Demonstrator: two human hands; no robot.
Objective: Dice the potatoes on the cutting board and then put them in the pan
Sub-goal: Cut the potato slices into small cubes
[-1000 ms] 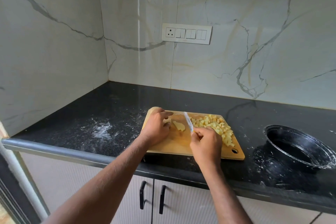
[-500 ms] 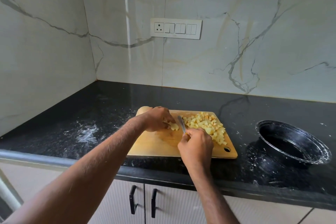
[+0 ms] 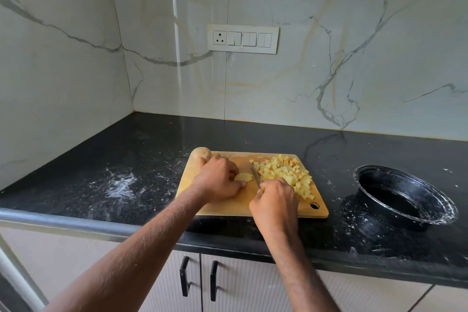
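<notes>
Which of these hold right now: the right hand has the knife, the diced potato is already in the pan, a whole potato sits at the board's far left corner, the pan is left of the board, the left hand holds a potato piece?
1. The right hand grips the knife. True.
2. The diced potato is in the pan. False: it lies heaped on the board; no potato shows in the pan.
3. A whole potato sits at the board's far left corner. True.
4. The pan is left of the board. False: it stands to the right.
5. The left hand holds a potato piece on the board. True.
</notes>
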